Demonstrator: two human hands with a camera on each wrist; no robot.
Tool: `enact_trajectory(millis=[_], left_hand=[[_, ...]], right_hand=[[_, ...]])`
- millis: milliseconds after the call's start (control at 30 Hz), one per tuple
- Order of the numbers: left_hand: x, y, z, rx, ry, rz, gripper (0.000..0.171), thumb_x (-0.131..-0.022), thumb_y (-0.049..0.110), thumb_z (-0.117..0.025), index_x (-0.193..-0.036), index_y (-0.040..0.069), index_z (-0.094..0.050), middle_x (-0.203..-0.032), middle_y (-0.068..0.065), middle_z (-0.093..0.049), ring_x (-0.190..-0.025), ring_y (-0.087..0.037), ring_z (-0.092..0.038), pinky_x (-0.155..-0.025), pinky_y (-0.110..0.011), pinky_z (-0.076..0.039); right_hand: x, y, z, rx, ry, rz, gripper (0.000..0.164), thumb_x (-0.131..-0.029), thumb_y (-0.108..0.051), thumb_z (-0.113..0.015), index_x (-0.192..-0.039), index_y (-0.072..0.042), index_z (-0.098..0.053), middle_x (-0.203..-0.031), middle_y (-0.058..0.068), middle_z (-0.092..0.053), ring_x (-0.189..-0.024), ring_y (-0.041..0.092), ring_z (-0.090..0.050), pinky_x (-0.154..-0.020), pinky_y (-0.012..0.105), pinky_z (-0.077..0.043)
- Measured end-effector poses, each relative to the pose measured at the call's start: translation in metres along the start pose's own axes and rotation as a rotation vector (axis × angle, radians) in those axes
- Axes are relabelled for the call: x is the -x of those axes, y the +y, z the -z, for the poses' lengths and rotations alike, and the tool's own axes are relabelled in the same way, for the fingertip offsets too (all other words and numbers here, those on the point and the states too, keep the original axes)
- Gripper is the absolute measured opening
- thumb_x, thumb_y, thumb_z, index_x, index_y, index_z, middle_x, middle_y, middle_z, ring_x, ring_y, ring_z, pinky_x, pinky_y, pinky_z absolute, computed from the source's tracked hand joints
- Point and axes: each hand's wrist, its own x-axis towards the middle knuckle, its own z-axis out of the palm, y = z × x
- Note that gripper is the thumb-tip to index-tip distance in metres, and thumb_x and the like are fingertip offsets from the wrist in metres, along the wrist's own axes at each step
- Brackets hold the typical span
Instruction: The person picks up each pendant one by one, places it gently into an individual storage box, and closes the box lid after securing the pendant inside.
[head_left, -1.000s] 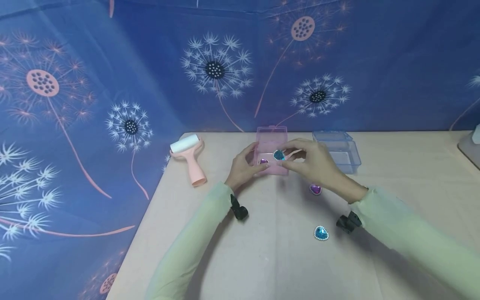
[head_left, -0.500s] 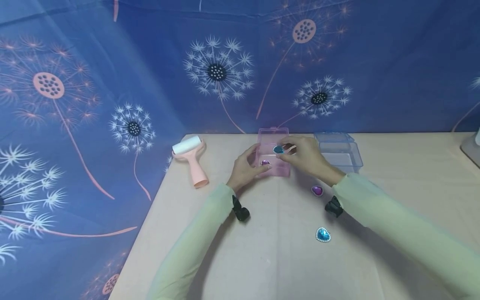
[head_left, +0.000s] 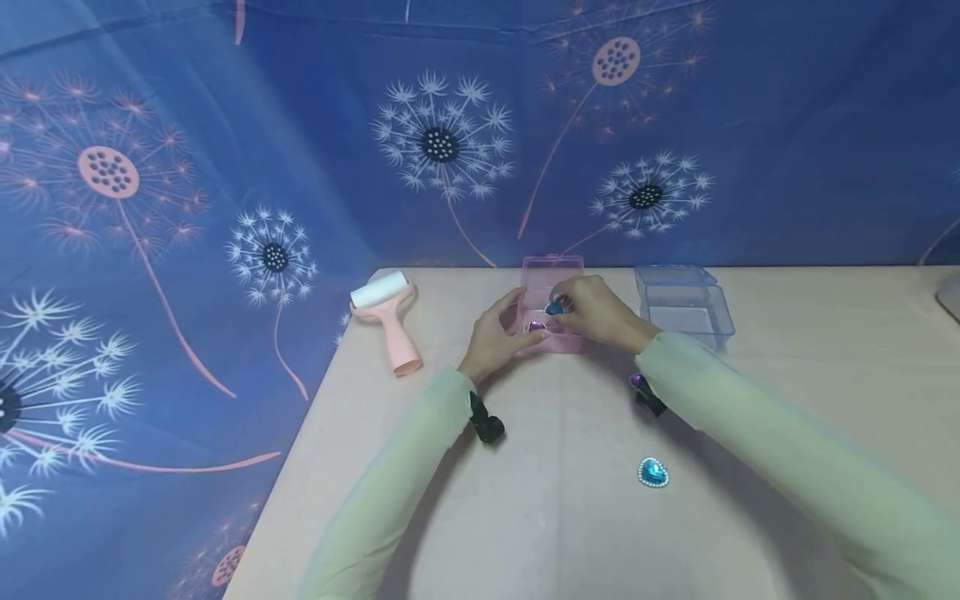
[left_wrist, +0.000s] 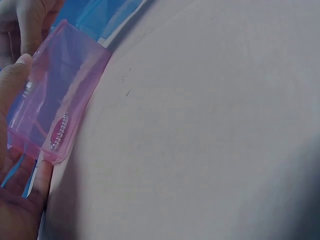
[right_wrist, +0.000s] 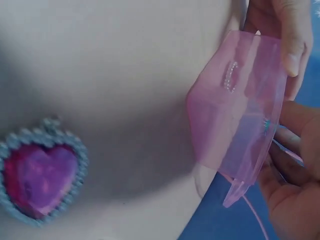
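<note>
In the head view, my left hand (head_left: 491,342) grips the left side of an open, clear pink plastic box (head_left: 567,342), its thumb at the front rim. A purple gem (head_left: 536,326) edged in silver beads lies in the box; its beaded edge shows through the wall in the left wrist view. My right hand (head_left: 600,312) pinches a blue gem (head_left: 555,308) low at the box opening. The right wrist view shows only a glint of that gem behind the pink wall. A purple heart gem (right_wrist: 42,180) lies on the table, partly covered by my right wrist mount in the head view.
Another blue gem (head_left: 654,472) with a pale beaded edge lies nearer on the table. An open, clear blue box (head_left: 688,322) stands right of the pink one. A pink-handled lint roller (head_left: 392,325) lies at left. A blue dandelion-print cloth (head_left: 315,133) hangs behind the table.
My right hand has moved left and in over the pink box with the blue gem, which now sits lower. My right forearm has swung over the purple heart gem. The left hand keeps its grip.
</note>
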Motion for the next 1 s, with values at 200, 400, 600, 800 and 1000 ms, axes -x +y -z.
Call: enact_trajectory(millis=[200, 400, 600, 800, 1000], left_hand=[[0.000, 0.000, 0.000, 0.028, -0.006, -0.005, 0.083, -0.076, 0.028, -0.083, -0.147, 0.022, -0.040, -0.147, -0.004, -0.049, -0.135, -0.019, -0.046, -0.100, -0.032, -0.050], [0.001, 0.001, -0.001, 0.016, 0.001, 0.007, 0.083, -0.076, 0.031, -0.083, -0.147, 0.024, -0.041, -0.151, -0.001, -0.044, -0.139, -0.019, -0.040, -0.111, -0.036, -0.040], [0.002, 0.002, -0.001, -0.024, 0.012, -0.003, 0.083, -0.077, 0.032, -0.082, -0.147, 0.023, -0.041, -0.152, 0.000, -0.043, -0.141, -0.019, -0.038, -0.116, -0.035, -0.033], [0.003, 0.002, 0.000, -0.001, 0.019, 0.009, 0.083, -0.076, 0.031, -0.083, -0.147, 0.024, -0.041, -0.151, 0.001, -0.044, -0.139, -0.016, -0.040, -0.115, -0.033, -0.035], [0.002, 0.003, -0.001, 0.017, 0.001, 0.022, 0.084, -0.077, 0.032, -0.083, -0.148, 0.026, -0.039, -0.153, 0.002, -0.041, -0.139, -0.017, -0.041, -0.113, -0.034, -0.038]], right_hand=[[-0.007, -0.004, 0.001, 0.139, -0.109, -0.004, 0.015, -0.078, -0.011, -0.079, -0.078, 0.001, -0.068, -0.066, 0.004, -0.062, -0.061, 0.016, -0.050, -0.060, 0.031, -0.046], [-0.013, -0.013, -0.002, 0.237, -0.188, -0.117, 0.013, -0.078, -0.010, -0.079, -0.075, -0.002, -0.069, -0.069, 0.005, -0.064, -0.065, 0.019, -0.055, -0.066, 0.036, -0.053], [-0.017, -0.020, -0.007, 0.311, -0.215, -0.184, 0.008, -0.081, -0.006, -0.074, -0.080, -0.002, -0.067, -0.081, 0.012, -0.066, -0.075, 0.027, -0.063, -0.070, 0.048, -0.058], [-0.020, -0.021, -0.009, 0.343, -0.212, -0.178, 0.011, -0.080, -0.007, -0.074, -0.075, -0.004, -0.065, -0.078, 0.012, -0.066, -0.073, 0.029, -0.064, -0.068, 0.051, -0.058], [-0.021, -0.021, -0.006, 0.335, -0.226, -0.185, 0.014, -0.081, -0.013, -0.075, -0.075, -0.005, -0.066, -0.077, 0.011, -0.066, -0.072, 0.027, -0.063, -0.067, 0.050, -0.058]])
